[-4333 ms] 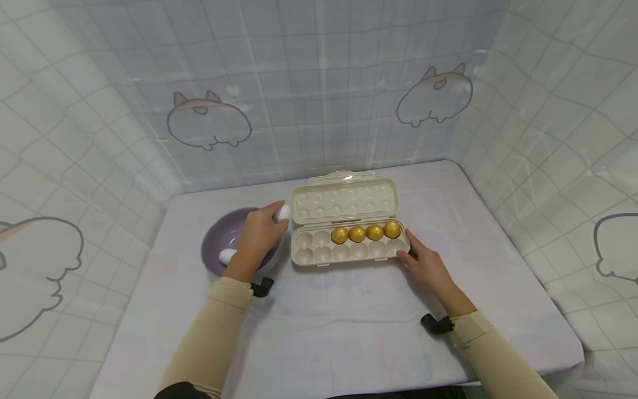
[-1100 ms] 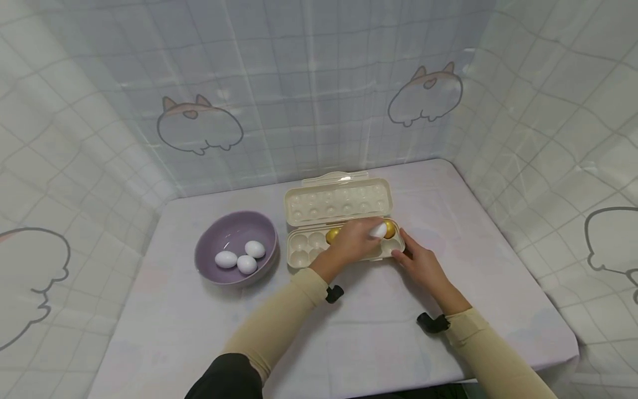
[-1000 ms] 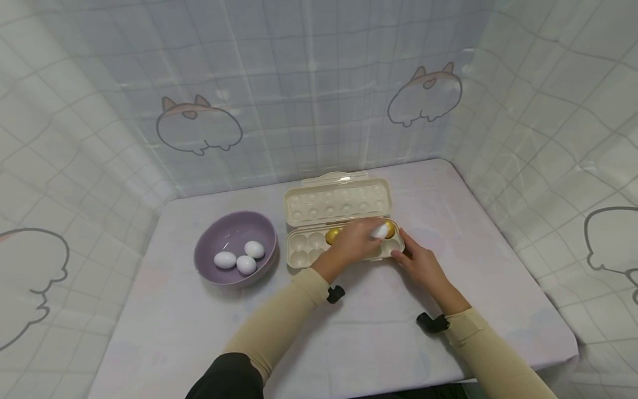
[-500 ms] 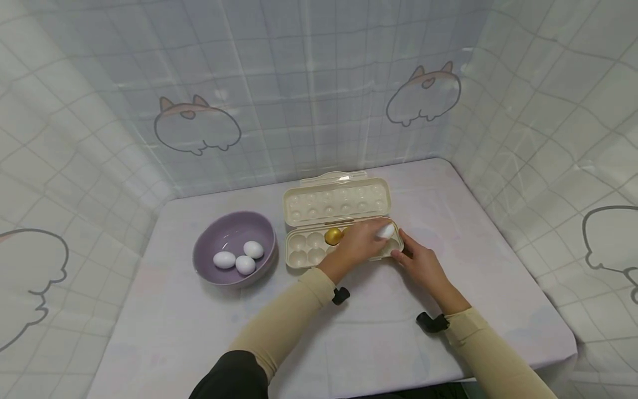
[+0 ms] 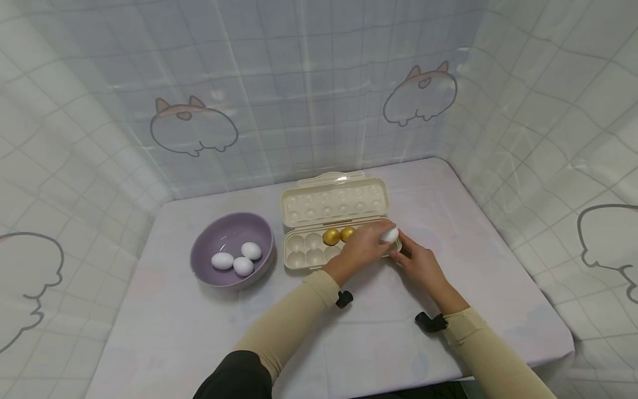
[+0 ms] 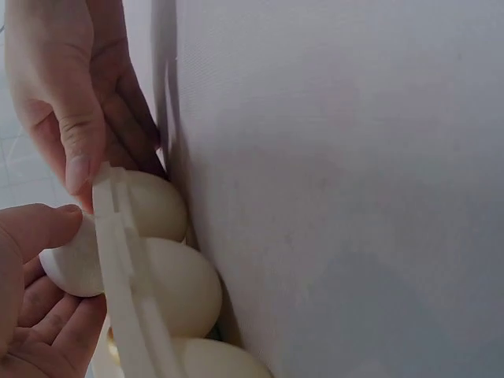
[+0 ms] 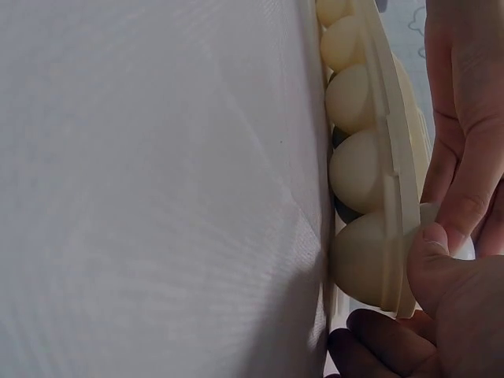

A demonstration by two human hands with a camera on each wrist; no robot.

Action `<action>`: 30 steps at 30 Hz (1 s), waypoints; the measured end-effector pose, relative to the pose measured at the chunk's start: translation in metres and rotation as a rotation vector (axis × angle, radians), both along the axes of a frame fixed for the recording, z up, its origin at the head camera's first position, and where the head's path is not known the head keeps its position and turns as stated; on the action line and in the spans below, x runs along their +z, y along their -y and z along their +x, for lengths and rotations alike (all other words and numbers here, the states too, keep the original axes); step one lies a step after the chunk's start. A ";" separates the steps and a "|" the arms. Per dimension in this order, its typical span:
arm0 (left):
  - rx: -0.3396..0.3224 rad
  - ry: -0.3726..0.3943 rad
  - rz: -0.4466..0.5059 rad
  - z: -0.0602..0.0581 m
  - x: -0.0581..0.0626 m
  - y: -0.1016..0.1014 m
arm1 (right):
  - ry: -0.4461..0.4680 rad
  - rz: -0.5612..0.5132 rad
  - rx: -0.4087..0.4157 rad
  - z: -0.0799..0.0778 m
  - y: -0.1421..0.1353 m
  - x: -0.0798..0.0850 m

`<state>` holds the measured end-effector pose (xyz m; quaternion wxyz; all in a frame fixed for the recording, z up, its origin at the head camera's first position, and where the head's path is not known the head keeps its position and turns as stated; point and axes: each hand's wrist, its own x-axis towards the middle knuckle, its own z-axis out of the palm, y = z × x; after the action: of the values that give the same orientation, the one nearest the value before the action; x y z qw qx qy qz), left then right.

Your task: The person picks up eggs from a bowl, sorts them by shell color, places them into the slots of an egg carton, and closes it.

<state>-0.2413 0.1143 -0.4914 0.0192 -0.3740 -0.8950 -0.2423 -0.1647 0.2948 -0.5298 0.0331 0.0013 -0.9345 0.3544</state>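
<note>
My left hand (image 5: 366, 246) pinches a white egg (image 5: 390, 235) over the right end of an open cream egg carton (image 5: 335, 200). In the left wrist view the white egg (image 6: 72, 264) sits at the carton's rim, between thumb and fingers. My right hand (image 5: 426, 271) grips the carton's right end, its thumb at the rim in the right wrist view. Two gold eggs (image 5: 331, 236) show in the back row; the left hand hides the part of the row to their right. Front-row cups at the left hold nothing.
A purple bowl (image 5: 211, 235) stands left of the carton. Three white eggs (image 5: 243, 266) lie in it. The table wears a pale cloth (image 5: 369, 343). Tiled-pattern curtains (image 5: 299, 83) hang behind and at both sides.
The left hand took a white egg from over the bowl across to the carton's right end. Over the last second it shifted slightly right and nearer. The right hand kept its hold on the carton.
</note>
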 end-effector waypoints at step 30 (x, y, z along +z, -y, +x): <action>0.002 -0.015 0.061 0.010 -0.021 0.001 | -0.035 0.023 -0.001 -0.002 0.001 -0.001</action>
<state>-0.2311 0.1135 -0.5128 0.0378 -0.3742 -0.8875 -0.2664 -0.1665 0.2937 -0.5306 0.0496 0.0076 -0.9379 0.3433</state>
